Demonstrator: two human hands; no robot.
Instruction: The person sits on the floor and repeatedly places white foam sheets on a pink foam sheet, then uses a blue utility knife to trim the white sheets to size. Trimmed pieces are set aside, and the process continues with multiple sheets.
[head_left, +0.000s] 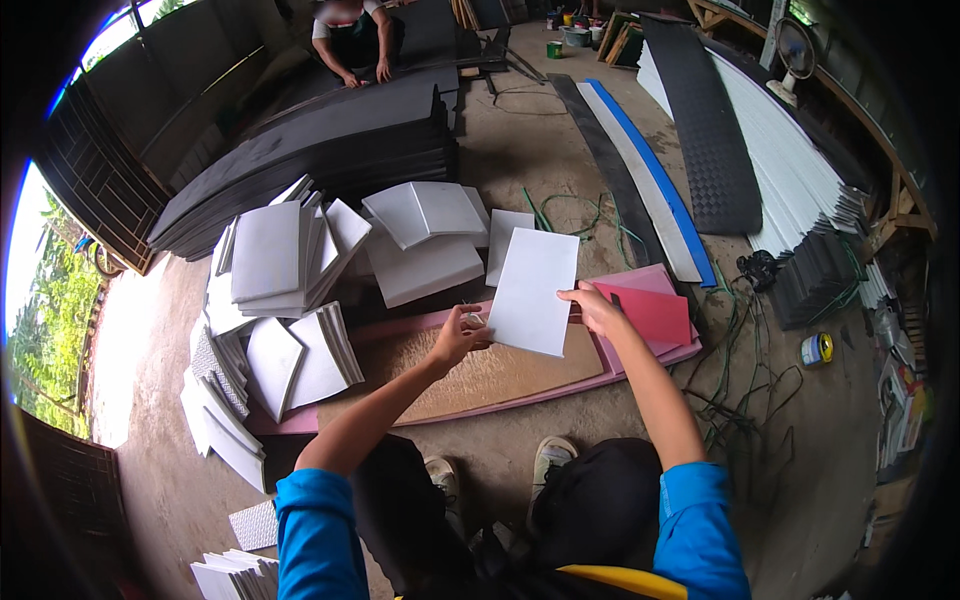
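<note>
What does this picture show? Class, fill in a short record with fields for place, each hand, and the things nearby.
Place: workshop with a concrete floor
Left hand: grips the lower left edge of the white sheet
Right hand: holds the sheet's right edge
Under the sheet: brown board with a pink rim
Left of it: piles of white sheets
Behind: stack of black sheets; a second person

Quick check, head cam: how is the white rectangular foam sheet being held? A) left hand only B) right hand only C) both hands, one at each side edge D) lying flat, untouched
C: the left hand and right hand each grip a side edge of the white rectangular foam sheet, lifted above the brown-topped pink board.
</note>
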